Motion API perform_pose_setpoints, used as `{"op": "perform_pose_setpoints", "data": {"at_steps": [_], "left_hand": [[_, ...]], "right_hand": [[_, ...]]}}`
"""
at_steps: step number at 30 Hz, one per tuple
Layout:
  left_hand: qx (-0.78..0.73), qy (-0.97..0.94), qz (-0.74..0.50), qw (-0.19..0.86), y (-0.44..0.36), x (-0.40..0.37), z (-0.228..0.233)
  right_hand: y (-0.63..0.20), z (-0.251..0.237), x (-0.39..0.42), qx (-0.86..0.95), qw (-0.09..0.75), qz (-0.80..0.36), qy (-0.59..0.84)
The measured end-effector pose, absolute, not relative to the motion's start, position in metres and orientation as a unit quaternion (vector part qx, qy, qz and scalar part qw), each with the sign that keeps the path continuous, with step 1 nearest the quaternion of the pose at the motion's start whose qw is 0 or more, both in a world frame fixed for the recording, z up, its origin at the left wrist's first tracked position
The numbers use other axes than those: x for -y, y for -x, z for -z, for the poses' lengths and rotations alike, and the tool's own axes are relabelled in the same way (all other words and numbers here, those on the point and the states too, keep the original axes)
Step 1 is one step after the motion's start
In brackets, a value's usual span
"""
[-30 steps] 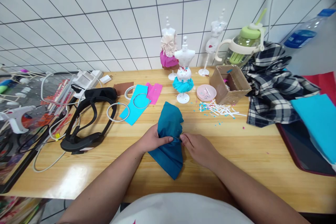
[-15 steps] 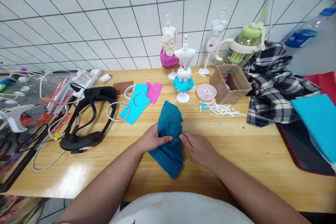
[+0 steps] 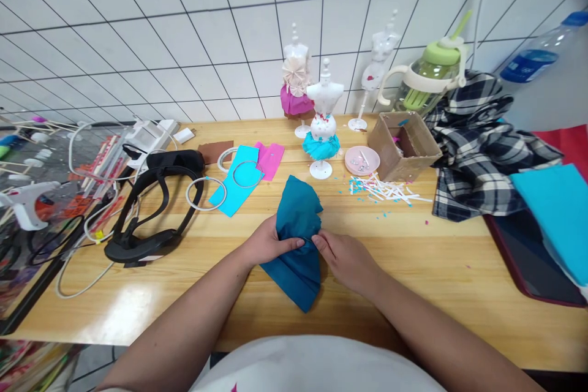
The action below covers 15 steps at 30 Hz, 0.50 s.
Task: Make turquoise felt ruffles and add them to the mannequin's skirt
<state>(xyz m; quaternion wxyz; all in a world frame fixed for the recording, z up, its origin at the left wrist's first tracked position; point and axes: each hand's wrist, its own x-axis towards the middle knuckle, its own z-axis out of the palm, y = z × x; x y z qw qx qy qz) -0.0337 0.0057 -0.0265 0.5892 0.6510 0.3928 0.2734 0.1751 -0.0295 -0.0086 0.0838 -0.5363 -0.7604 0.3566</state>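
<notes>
A piece of teal cloth [image 3: 297,208], gathered into folds along its right edge, is held upright above the table in front of me. My left hand [image 3: 269,244] is closed on it from the left, the thumb lying across the front of the folds and the other fingers hidden behind. At the gathered right edge, my right hand [image 3: 337,252] is closed in a pinch, its fingertips touching the cloth. A thin dark line runs by these fingertips; whether they grip a fine tool or only the fabric is too small to tell.
Behind the cloth stands a small white dress form [image 3: 325,101] with a turquoise skirt. Near it are a pink dish [image 3: 362,161], paper strips [image 3: 386,188] and a cardboard box [image 3: 404,147]. Leftward lie metal rings [image 3: 206,194], a turquoise sheet [image 3: 229,196] and a black head strap [image 3: 156,208].
My right fingertips have shifted very slightly left against the gathered edge. My left hand and the teal cloth stay almost where they were.
</notes>
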Motion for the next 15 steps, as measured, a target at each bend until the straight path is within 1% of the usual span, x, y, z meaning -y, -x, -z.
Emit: {"op": "perform_pose_setpoints", "data": {"at_steps": [15], "left_hand": [[-0.385, -0.675, -0.270, 0.569, 0.0324, -0.0056, 0.0245]], "right_hand": [[-0.1728, 0.0096, 0.0306, 0.766, 0.086, -0.342, 0.537]]}}
